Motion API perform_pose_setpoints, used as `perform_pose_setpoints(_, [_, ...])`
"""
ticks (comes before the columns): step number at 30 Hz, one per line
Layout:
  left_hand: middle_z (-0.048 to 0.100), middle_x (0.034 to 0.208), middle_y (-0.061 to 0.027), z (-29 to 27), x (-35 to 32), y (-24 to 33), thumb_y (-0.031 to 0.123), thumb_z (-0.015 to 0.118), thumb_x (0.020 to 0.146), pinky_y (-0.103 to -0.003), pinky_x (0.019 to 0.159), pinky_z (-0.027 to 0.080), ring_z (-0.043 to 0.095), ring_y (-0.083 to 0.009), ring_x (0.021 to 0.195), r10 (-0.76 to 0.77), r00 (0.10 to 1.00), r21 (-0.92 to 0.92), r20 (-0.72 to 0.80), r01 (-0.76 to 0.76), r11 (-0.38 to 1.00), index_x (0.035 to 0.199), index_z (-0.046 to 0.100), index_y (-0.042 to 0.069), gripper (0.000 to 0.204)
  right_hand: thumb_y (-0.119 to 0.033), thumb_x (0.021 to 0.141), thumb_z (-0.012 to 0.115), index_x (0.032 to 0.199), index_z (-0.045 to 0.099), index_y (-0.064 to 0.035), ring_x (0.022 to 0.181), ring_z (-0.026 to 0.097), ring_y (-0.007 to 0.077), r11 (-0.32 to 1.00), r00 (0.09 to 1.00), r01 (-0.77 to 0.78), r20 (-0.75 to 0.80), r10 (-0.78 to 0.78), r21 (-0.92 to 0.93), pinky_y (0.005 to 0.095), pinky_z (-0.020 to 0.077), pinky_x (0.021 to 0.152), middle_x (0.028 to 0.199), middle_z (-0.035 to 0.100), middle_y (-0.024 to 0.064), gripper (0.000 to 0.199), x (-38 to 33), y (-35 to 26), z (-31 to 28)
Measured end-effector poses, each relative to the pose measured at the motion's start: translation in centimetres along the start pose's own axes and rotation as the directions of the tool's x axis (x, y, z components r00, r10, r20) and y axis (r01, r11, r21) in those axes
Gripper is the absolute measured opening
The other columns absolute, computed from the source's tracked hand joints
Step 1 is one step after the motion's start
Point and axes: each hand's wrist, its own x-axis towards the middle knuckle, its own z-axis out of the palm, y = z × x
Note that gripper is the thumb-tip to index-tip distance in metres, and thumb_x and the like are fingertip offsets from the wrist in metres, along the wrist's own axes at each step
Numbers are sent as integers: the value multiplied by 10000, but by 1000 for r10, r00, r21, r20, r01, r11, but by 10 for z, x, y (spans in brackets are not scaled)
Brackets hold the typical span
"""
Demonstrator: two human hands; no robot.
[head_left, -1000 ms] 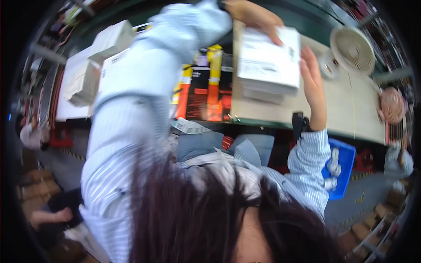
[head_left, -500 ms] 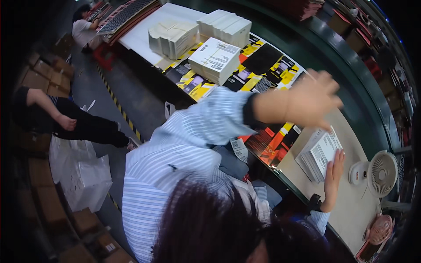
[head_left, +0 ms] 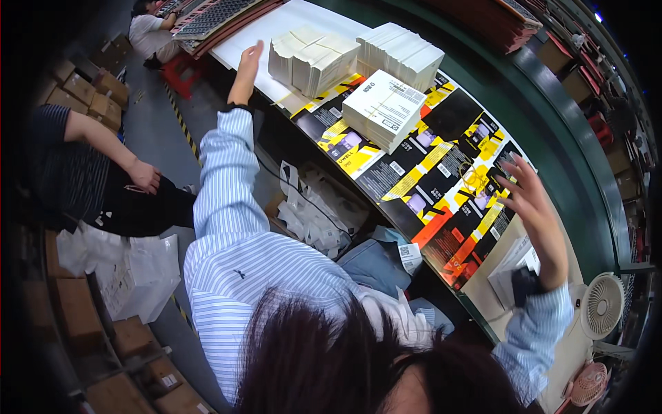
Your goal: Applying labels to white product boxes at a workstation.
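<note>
Now | left hand (head_left: 248, 65) open beside white card stack (head_left: 310, 58) | right hand (head_left: 527, 196) open over yellow-black flat cartons (head_left: 441, 172)

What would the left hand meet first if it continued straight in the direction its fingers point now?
Probably the white table sheet beside the cream paper stack; the left hand points up-table, though depth is unclear.

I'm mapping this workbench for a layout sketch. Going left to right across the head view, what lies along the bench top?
Left hand → fanned stack of pale sheets → white box → black-and-yellow flat cartons → right hand → white desk fan.
</note>
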Motion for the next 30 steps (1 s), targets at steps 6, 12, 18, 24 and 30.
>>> perform_pose_setpoints(6, [372,1355,-160,1,61,-32,652,331,850,-395,1053,219,322,-251,1266,-282,928,-238,243,338,910,1314,364,0,801,-289,943,394,1319,332,5,1168,468,257,860,979,-151,194,62,488,328,376,986,1277,452,196,482,141,27,57])
perform_pose_setpoints(12, [414,1348,-98,37,82,-36,644,375,841,-365,1013,298,389,-227,1221,-289,831,-219,476,429,876,1288,422,17,771,-389,861,543,1373,30,70,1298,217,411,592,936,-296,350,26,749,419,213,1082,1370,117,367,859,273,2,147])
perform_pose_setpoints(18, [463,1307,-84,47,53,-22,576,407,869,-325,983,344,441,-204,1180,-264,845,-279,466,423,862,1269,454,42,669,-415,850,523,1336,215,46,1173,367,389,633,982,-178,173,70,753,499,269,1012,1293,315,274,737,304,6,190])
perform_pose_setpoints(24, [489,1274,-95,74,19,-11,466,401,911,-335,953,402,495,-214,1134,-211,838,-404,504,444,800,1267,441,32,562,-412,832,543,1349,178,52,1234,280,445,636,972,-197,233,28,746,506,212,1049,1338,256,307,785,266,2,166])
perform_pose_setpoints(30, [500,1256,-111,81,-15,-9,340,416,914,-346,951,418,515,-229,1118,-187,823,-469,536,475,744,1270,424,14,483,-428,806,593,1379,-5,-8,1211,301,475,751,964,-211,259,55,626,479,230,1054,1273,239,410,928,235,5,138])
